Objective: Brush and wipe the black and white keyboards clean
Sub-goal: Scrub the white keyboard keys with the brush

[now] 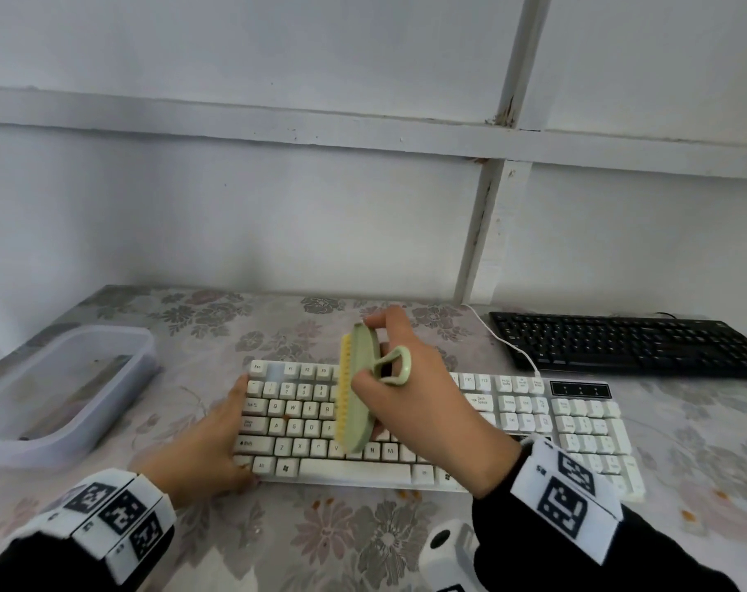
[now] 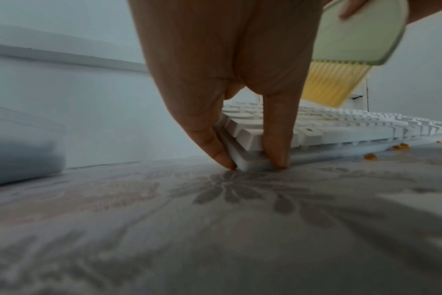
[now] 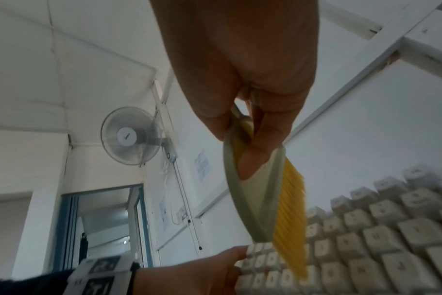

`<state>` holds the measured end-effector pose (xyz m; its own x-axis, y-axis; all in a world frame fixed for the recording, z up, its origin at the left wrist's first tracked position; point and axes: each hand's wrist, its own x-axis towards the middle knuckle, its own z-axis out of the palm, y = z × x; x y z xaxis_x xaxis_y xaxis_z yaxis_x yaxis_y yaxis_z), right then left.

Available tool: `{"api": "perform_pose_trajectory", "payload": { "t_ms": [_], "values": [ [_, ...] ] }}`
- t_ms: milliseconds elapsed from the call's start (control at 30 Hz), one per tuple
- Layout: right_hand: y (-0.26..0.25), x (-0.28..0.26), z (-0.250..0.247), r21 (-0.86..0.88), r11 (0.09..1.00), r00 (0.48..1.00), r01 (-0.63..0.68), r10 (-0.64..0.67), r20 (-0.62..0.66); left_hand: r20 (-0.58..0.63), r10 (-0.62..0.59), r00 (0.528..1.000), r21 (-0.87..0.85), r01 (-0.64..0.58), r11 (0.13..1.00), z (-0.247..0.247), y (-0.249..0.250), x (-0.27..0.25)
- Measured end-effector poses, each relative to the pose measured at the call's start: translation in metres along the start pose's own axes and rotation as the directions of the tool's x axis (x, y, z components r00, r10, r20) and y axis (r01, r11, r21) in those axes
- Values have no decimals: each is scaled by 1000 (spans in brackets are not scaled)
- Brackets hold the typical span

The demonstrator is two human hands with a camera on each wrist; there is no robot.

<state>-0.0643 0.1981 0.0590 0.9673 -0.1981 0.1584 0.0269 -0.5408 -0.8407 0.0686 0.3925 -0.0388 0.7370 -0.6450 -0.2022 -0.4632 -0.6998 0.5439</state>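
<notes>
Head view, centre frame: our left hand (image 1: 211, 437) pinches the white keyboard (image 1: 512, 420) corner to steady it, our right hand (image 1: 410, 390) grips the brush (image 1: 356, 395) above its keys; black keyboard (image 1: 628, 343) waits upper right.

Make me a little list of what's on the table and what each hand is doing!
left hand: holds the left end of the white keyboard, fingertips on the table
right hand: grips the green brush, lifted above the keys, yellow bristles facing left
black keyboard: far right, untouched
plastic tub: left of the white keyboard
orange crumbs: on the tablecloth by the white keyboard's front edge
</notes>
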Motion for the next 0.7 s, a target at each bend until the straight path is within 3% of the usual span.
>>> {"api": "perform_pose_trajectory", "payload": {
  "t_ms": [133,400,533,600,700],
  "values": [
    [1,10,8,-11,1000,1000,19,-19,-12,-4,5,1000,1,-5,1000,0,1,0],
    [14,-13,27,-17,1000,978,-15,18,207,-10,11,1000,-34,-12,999,1,-3,1],
    [7,-21,18,40,994,948,-98,81,309,-24,30,999,-46,-31,998,1,0,-1],
    [-2,-17,10,113,985,958,-131,96,268,-22,19,1000,-30,-20,999,0,1,-2],
    [-12,1,-1,203,973,991,-107,87,106,-14,11,1000,-9,-11,1000,1,3,-2]
  ]
}}
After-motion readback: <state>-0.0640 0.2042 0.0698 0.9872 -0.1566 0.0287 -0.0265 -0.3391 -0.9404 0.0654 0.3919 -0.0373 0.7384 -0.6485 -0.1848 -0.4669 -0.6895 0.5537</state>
